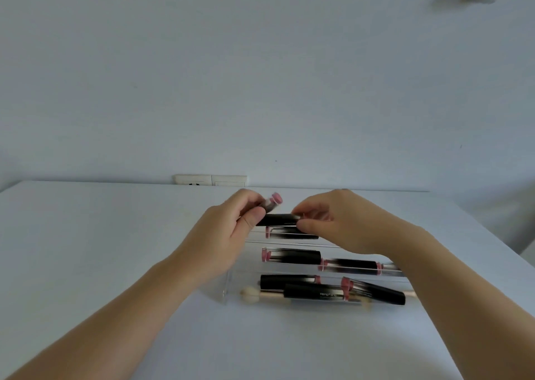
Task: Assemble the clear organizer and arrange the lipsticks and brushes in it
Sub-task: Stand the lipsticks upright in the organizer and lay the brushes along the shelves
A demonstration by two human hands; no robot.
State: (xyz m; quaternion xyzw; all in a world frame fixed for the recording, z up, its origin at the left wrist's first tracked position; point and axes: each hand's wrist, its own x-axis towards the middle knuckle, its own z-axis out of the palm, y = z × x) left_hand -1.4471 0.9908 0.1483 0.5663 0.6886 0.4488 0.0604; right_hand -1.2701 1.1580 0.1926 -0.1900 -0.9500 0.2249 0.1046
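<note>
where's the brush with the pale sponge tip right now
In the head view, the brush lies at the clear organizer's near edge, sponge tip pointing left, its handle running under the front lipsticks.

I see black lipsticks [292, 256] with pink ends in the clear organizer [228, 288], on a white table [101, 235].

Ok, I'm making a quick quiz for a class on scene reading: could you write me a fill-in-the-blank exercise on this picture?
1. The left hand and right hand together hold a black ____ above the clear organizer.
2. The sponge-tipped brush lies in the organizer's ____ row.
3. The organizer rests on a ____ table.
4. Behind the table, a wall ____ shows.

Missing words: lipstick; nearest; white; socket
</note>
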